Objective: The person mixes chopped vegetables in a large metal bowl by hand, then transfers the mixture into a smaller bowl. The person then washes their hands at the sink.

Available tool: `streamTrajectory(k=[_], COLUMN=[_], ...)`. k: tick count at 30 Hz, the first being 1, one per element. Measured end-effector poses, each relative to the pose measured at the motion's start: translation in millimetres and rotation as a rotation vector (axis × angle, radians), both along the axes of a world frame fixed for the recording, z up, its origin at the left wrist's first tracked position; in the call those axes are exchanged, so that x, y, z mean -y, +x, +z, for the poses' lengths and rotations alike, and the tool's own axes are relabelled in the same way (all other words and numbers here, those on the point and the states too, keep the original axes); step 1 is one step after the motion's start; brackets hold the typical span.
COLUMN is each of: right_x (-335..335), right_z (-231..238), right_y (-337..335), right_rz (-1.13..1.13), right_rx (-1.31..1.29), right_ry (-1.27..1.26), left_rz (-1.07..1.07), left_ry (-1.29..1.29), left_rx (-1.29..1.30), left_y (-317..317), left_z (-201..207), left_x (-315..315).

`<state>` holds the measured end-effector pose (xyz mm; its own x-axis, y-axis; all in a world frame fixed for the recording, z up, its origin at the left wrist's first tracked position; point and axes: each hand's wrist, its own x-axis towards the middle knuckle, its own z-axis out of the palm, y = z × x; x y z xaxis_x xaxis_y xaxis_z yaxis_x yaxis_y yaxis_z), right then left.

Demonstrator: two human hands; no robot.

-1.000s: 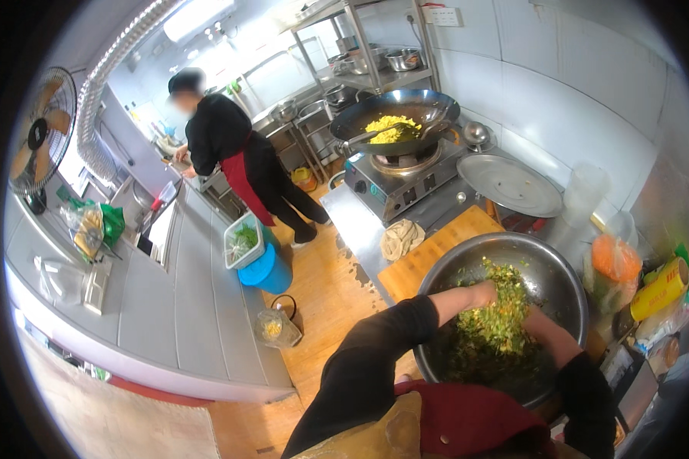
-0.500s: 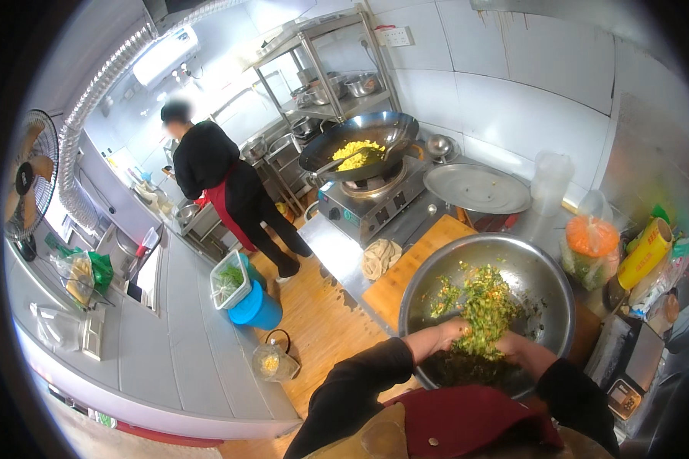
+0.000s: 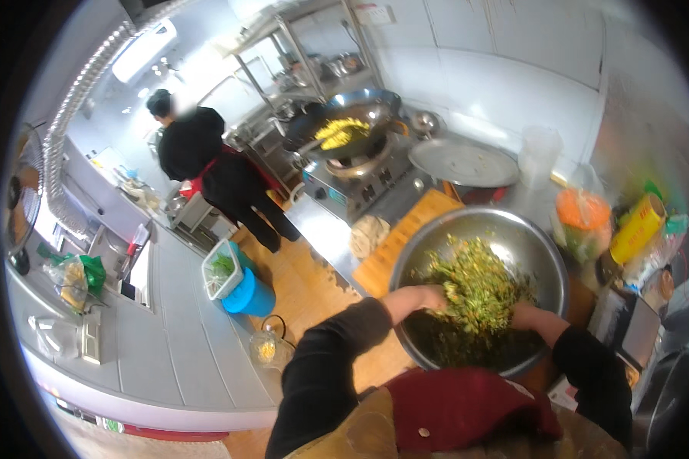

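**Chopped greens (image 3: 476, 284) heaped in a steel bowl (image 3: 530, 246)**

The heap sits between the person's left hand (image 3: 429, 297) and right hand (image 3: 525, 315), touching both. Greens hide the fingertips; whether they clench or lie loose cannot be told. A wooden board (image 3: 407, 239) shows beside the bowl.

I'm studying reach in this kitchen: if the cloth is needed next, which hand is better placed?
Probably the left hand. It is at the left side of the bowl, nearer the cloth; the right hand is farther off, across the green mix.
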<state>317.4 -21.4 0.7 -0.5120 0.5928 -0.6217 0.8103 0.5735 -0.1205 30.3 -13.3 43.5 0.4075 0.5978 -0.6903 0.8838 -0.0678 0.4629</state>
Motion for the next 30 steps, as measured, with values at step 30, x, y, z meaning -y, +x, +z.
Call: streamTrajectory(k=[30], right_x=[-40.4], right_z=[-0.5], right_y=[-83.3], right_rz=[-0.186], right_rx=[-0.030], right_ry=[0.063], left_rz=[0.344], left_ry=[0.462], left_rx=[-0.070], left_y=[12.1], left_z=[-81.2], left_x=[-49.1])
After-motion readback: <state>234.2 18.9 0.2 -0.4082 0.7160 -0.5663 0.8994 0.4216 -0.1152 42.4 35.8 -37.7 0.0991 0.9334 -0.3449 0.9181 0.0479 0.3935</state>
